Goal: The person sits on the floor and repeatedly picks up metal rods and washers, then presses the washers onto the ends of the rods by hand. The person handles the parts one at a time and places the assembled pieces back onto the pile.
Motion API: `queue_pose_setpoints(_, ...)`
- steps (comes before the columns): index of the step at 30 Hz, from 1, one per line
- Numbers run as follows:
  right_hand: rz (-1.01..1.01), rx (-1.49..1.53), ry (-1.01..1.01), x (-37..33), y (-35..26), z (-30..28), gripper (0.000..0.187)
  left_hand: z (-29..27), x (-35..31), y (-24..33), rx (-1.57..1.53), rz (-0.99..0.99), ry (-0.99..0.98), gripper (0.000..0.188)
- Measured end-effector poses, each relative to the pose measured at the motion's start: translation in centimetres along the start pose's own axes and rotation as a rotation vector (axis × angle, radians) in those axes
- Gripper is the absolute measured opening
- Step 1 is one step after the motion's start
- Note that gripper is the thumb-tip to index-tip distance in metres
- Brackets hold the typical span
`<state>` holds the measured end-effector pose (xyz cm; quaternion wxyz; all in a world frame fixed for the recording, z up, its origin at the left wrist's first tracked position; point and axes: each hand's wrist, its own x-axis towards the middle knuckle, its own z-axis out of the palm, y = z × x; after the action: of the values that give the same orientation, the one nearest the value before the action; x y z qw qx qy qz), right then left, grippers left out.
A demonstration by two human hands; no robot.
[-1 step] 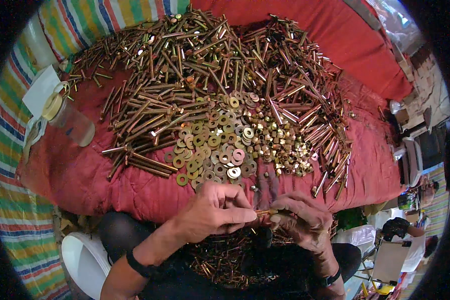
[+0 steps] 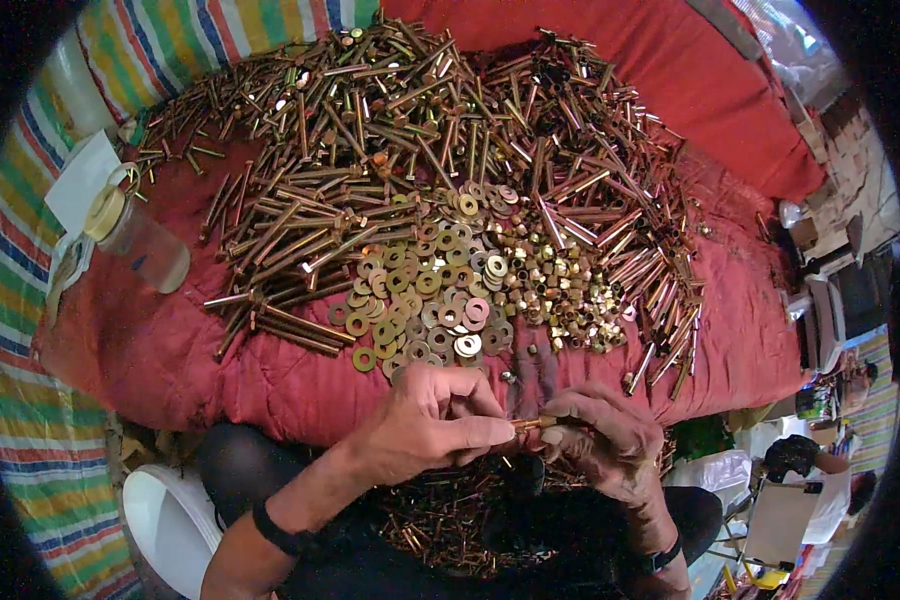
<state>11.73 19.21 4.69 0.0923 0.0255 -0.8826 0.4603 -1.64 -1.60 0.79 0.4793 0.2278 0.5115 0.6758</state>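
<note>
1 thin copper-coloured bolt (image 2: 535, 424) is held level between the 2 hands, just off the near edge of a red padded surface (image 2: 260, 395). Its left end is pinched between the thumb and fingers of the left hand (image 2: 440, 425); its right part is gripped by the bent fingers of the right hand (image 2: 605, 435). Whether a nut is fitted on it cannot be told. On the surface, flat washers (image 2: 430, 282) are heaped beyond the left hand, and small nuts (image 2: 570, 295) are piled beside them on the right. Both heaps are bordered by loose bolts (image 2: 390, 110). More bolts (image 2: 435, 525) are gathered below the hands.
</note>
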Motion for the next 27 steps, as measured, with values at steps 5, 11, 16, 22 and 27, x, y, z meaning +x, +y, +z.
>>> queue_pose_setpoints(5, 0.152, 0.061, -0.050, -0.1, -0.1, 0.3, 0.017, 0.6, -0.4, -0.1, 0.379, 0.214, 0.085, 0.015)
queue_pose_setpoints(11, 0.512, 0.238, 0.031, 0.2, -0.8, 0.7, 0.056, 0.9, 0.0, -0.9, 0.526, 0.372, 0.109, 0.015)
queue_pose_setpoints(16, 0.423, 0.247, 0.132, 0.5, -0.9, -0.4, 0.046, 0.6, -0.2, -0.6, 0.266, 0.159, 0.110, 0.016)
queue_pose_setpoints(22, 0.140, -0.068, 0.043, 0.3, 0.0, -0.5, 0.033, 0.4, 0.0, -0.1, 0.202, 0.136, 0.090, 0.016)
queue_pose_setpoints(27, 0.098, 0.021, -0.033, 0.1, 0.0, -0.3, 0.017, 0.6, 0.0, -0.3, 0.188, 0.078, 0.059, 0.018)
